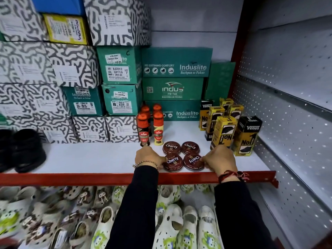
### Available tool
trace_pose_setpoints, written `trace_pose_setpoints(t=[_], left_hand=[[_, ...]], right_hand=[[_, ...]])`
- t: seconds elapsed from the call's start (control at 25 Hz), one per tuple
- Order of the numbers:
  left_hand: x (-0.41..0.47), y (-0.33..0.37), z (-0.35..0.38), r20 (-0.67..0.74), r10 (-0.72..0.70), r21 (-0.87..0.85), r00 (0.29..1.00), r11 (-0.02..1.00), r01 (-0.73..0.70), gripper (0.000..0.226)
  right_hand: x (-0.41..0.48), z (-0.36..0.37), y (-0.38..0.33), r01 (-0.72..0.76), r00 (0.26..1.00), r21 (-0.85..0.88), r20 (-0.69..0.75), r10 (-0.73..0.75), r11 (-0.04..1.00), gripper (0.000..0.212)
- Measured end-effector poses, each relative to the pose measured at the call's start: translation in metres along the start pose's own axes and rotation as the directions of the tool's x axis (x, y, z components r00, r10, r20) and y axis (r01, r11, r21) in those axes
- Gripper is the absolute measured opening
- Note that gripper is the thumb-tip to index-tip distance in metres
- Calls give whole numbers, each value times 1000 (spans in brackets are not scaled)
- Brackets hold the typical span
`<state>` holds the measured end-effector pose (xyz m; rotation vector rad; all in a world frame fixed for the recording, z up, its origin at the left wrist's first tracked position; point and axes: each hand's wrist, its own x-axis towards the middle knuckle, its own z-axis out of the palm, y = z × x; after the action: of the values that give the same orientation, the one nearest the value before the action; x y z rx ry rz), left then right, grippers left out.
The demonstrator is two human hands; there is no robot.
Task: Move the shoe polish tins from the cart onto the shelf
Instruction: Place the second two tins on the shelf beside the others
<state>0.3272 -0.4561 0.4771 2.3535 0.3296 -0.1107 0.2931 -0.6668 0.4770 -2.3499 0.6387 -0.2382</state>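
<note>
Several round dark-red Cherry polish tins lie flat on the white shelf [89,157] with its red front lip. Two sit behind: one at back left [171,147] and one at back right [190,147]. My left hand [148,157] grips the left side of the front left tin [172,162]. My right hand [219,158] pinches the right edge of the front right tin [194,161]. Both front tins rest on the shelf close to the lip. The cart is out of view.
Kiwi liquid polish bottles [143,128] stand just behind my left hand. Yellow-black Venus boxes [223,132] stand behind my right hand. Green Induslite shoe boxes [177,62] and patterned boxes fill the back. Black shoes [27,150] lie at left. White clogs [170,218] fill the lower shelf.
</note>
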Motion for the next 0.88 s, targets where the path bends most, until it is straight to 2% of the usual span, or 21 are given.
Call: trace_pose_setpoints(t=[0.08,0.16,0.24,0.28,0.32,0.4,0.88], left_hand=[[-2,-1,0,-48,67,-23,997,997,-68,45],[-1,-1,0,-42,254,-44,966,966,-255,38],[3,3,1,122,464,33,878,882,-471,52],[3,6,3,225,502,62,835,848,-527,60],[5,7,7,307,505,84,807,830,-551,65],[10,6,14,367,481,126,796,822,-555,65],[24,1,26,333,527,109,782,802,-587,58]], right_hand=[[-1,-1,0,120,992,67,-46,-117,990,25],[1,-1,-2,289,951,134,76,-301,948,44],[5,5,-6,424,857,112,270,-438,899,58],[7,11,-7,455,822,68,351,-448,888,62],[10,17,-7,463,807,11,408,-427,886,63],[16,27,-6,468,807,-85,446,-387,880,62],[19,30,1,530,806,-119,376,-456,839,62]])
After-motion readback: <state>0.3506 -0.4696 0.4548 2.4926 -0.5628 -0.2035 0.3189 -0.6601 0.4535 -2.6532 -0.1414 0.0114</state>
